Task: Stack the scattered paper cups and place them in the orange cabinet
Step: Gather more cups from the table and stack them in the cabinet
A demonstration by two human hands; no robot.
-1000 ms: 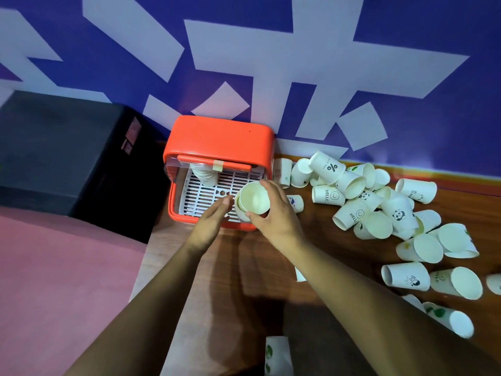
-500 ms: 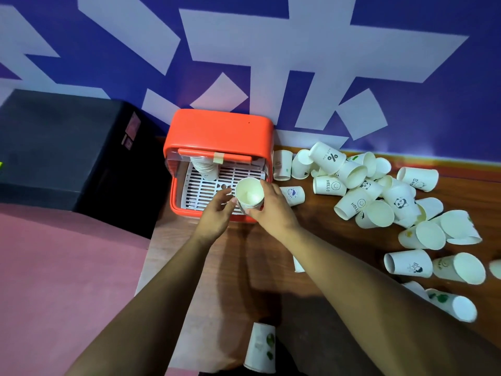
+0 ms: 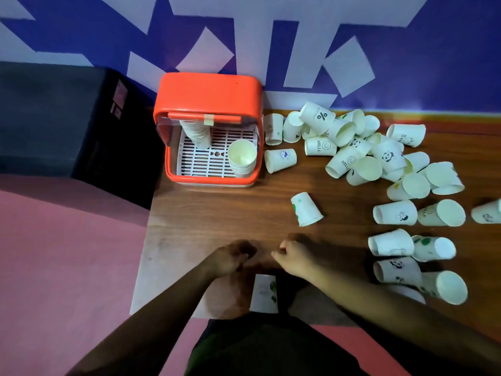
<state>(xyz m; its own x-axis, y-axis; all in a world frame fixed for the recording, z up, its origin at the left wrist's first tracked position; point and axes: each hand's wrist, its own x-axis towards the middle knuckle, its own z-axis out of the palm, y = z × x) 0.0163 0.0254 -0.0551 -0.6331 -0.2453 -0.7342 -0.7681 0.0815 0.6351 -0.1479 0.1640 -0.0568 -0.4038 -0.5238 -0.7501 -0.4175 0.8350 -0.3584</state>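
The orange cabinet (image 3: 207,90) stands open at the table's back left. On its white slatted tray stand two cup stacks: one at the back left (image 3: 197,132) and one at the front right (image 3: 242,158). Several loose paper cups (image 3: 352,147) lie scattered to the right. One cup (image 3: 306,209) lies alone mid-table, another (image 3: 265,293) at the near edge between my wrists. My left hand (image 3: 230,257) and my right hand (image 3: 294,256) hover close together over the near table, fingers curled, holding nothing.
A black box (image 3: 54,118) sits left of the cabinet. The wooden table (image 3: 206,213) ends at its left edge above a pink floor (image 3: 54,267). A blue and white wall (image 3: 406,63) backs the table. More cups (image 3: 414,267) lie at the near right.
Both hands let go of the cup stack, which now stands in the cabinet's front right, and pulled back toward me to the near table. The camera view shifted closer.
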